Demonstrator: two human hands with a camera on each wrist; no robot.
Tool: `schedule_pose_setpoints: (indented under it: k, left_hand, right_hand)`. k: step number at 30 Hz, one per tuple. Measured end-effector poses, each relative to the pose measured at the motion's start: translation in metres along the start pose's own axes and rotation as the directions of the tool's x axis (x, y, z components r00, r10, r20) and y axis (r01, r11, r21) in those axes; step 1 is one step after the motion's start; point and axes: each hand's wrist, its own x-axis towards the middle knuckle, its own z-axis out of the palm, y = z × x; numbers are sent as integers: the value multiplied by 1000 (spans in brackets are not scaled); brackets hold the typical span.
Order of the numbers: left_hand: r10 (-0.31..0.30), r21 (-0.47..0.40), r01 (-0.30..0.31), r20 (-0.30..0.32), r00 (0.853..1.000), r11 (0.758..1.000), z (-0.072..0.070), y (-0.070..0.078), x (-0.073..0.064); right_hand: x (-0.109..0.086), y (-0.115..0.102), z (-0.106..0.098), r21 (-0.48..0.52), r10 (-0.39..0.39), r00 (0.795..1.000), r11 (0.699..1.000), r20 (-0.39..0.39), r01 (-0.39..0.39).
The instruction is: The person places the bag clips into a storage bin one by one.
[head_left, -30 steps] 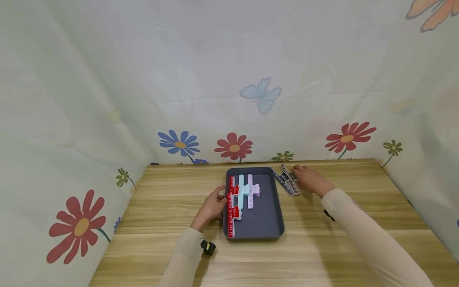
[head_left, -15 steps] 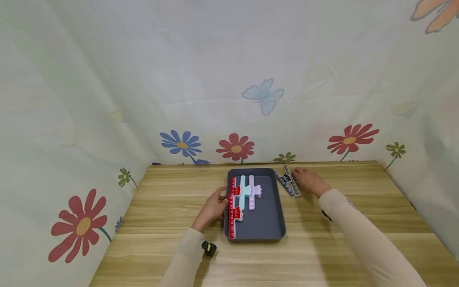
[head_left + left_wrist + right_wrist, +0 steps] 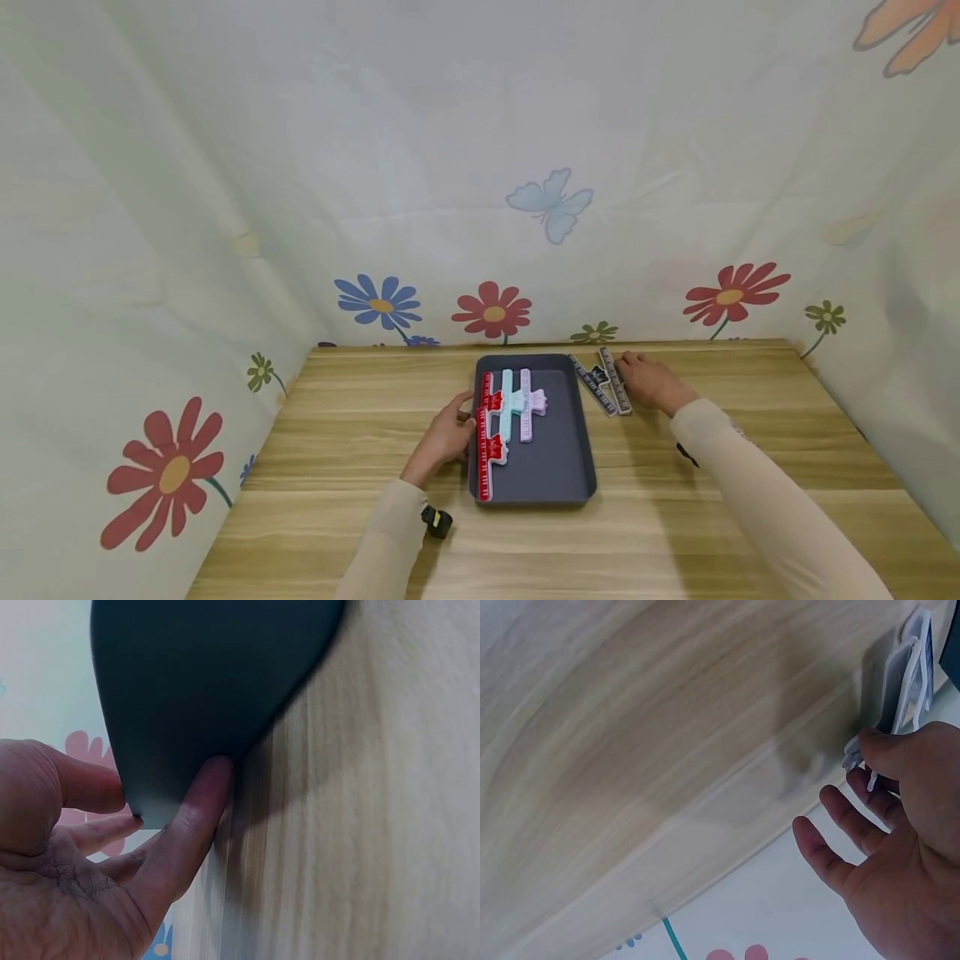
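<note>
In the head view, a dark grey tray (image 3: 540, 475) lies on the table with clips printed like piano keys: two red clips (image 3: 483, 454) along its left side, a mint clip (image 3: 507, 404) and a lilac clip (image 3: 527, 408). My left hand (image 3: 446, 433) touches the tray's left wall; the left wrist view shows the thumb (image 3: 199, 810) lying along the outside. To the tray's right, a black clip (image 3: 592, 383) rests slanted. Beside it, my right hand (image 3: 648, 383) pinches another black clip (image 3: 618, 392) between thumb and forefinger, the other fingers spread loosely. Its handle is partly hidden by the hand.
The wood-grain table (image 3: 360, 375) ends at a pale curtain (image 3: 420, 192) with printed flowers, close behind the tray and black clips. Curtain also hangs on both sides. A small black device (image 3: 437, 521) sits at the left wrist.
The black clip in my right hand has swung more upright, its far end shifting right. Its angle to the other black clip has changed. My left hand and the tray stay together.
</note>
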Motion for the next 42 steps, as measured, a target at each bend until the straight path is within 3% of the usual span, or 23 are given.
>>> schedule_pose_setpoints:
  k: [14,27,42]
  left_hand:
    - [-5,-13,5,4,1000,1000,0,-1,0]
    - [-5,-22,5,2,1000,1000,0,-4,2]
    - [-7,-33,7,4,1000,999,0,-5,3]
  right_hand:
    - [-24,-3,-12,21,1,997,1000,-77,1]
    - [-40,-9,-21,29,42,997,999,-70,-40]
    - [-61,-21,-32,21,-2,987,1000,-161,5]
